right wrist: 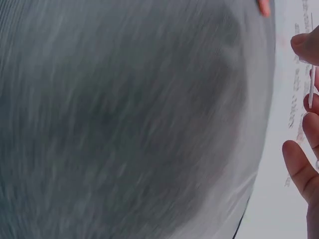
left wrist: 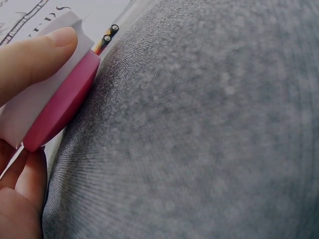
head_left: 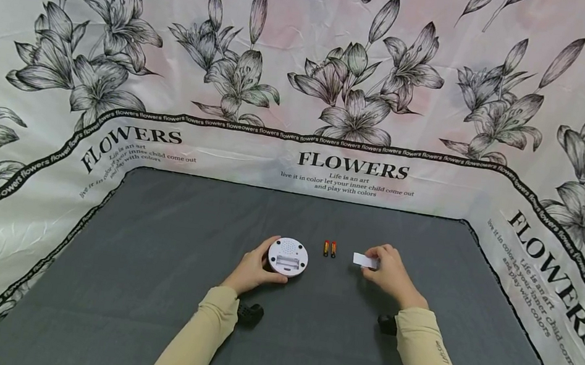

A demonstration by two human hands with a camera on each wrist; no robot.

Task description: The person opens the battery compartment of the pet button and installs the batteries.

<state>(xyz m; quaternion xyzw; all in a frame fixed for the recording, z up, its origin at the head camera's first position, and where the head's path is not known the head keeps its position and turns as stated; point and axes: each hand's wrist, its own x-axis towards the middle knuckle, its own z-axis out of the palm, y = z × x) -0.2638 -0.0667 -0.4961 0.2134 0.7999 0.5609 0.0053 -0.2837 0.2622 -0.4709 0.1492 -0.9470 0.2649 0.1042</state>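
A round white device point(head_left: 289, 249) with an open battery compartment facing up is held at its left edge by my left hand point(head_left: 256, 266). In the left wrist view, the underside of the device shows a pink dome point(left wrist: 65, 107), and the thumb lies across its white side. Two orange-and-black batteries point(head_left: 330, 249) lie side by side on the cloth, to the right of the device. Farther right, my right hand point(head_left: 390, 273) pinches a small white battery cover point(head_left: 364, 260) above the cloth. Only the cover's thin edge point(right wrist: 312, 87) appears in the right wrist view.
A dark grey cloth point(head_left: 303, 346) covers the work surface. Around it runs a white border with printed lettering, and a white sheet point(head_left: 262, 78) with black flower drawings rises behind. Dark wrist devices point(head_left: 250, 315) sit beside both cuffs.
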